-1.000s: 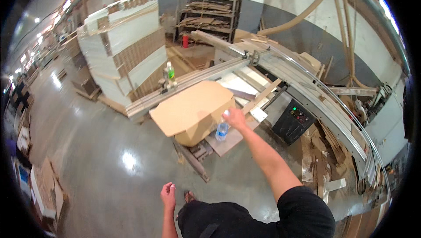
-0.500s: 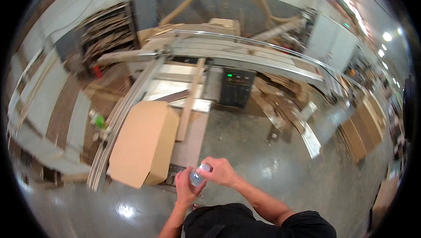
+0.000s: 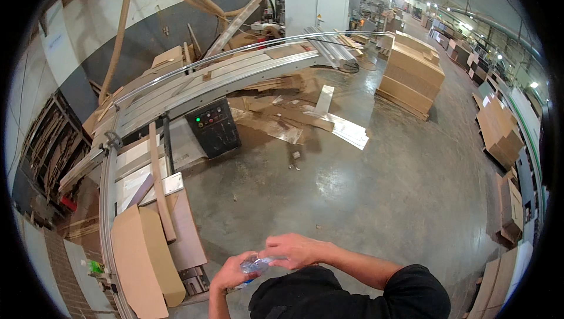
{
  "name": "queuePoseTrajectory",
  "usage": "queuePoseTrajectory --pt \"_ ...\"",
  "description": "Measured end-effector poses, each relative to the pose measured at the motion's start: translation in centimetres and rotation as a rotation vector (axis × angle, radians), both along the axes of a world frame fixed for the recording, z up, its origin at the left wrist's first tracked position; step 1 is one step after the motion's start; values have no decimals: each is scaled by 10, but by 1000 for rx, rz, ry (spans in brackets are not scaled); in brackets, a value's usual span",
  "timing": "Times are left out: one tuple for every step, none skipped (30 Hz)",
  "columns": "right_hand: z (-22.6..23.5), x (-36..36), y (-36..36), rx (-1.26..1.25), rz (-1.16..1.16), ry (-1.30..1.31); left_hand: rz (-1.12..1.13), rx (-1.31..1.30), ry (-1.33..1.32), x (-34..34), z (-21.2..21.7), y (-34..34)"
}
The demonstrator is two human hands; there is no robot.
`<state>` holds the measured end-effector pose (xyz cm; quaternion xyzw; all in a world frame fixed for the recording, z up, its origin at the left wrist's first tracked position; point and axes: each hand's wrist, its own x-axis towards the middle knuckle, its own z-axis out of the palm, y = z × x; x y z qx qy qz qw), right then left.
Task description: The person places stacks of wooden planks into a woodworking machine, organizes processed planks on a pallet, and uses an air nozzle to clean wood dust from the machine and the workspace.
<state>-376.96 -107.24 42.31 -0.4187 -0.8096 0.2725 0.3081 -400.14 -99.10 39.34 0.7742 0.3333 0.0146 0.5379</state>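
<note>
A clear plastic bottle [image 3: 254, 265] is held low in front of my body, lying at a slant between both hands. My left hand [image 3: 234, 270] is wrapped round its body, with a bit of blue showing below the fingers. My right hand [image 3: 294, 249] is closed at the bottle's upper end, fingers bent over the neck. Those fingers hide the cap. To the left of my hands lies a large tan board [image 3: 138, 254] with cut corners, resting on the saw table beside a long wooden strip [image 3: 160, 189].
The sliding panel saw's long metal beam [image 3: 247, 71] crosses the far side, above a black control box [image 3: 214, 128] with a green light. Offcuts [image 3: 346, 131] litter the concrete floor. A stack of brown boards [image 3: 411, 75] stands far right; more stacks [image 3: 499, 128] line the right side.
My view has swung to the right, so the saw now sits further left. The bottle has tipped from nearly upright to slanted, and my right hand still grips its upper end.
</note>
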Motion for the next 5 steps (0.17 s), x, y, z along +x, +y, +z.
queuePoseTrajectory --pt "4 11 -6 21 -13 -33 -30 17 -11 9 3 2" --pt "8 22 -12 41 -25 -65 -59 33 -23 18 5 4" --pt "10 34 -17 61 -36 -98 -101 43 -31 28 6 6" --pt "9 48 -22 106 -104 -39 -127 97 43 38 10 8" --pt "6 62 -26 150 -171 19 -153 151 118 49 15 11"
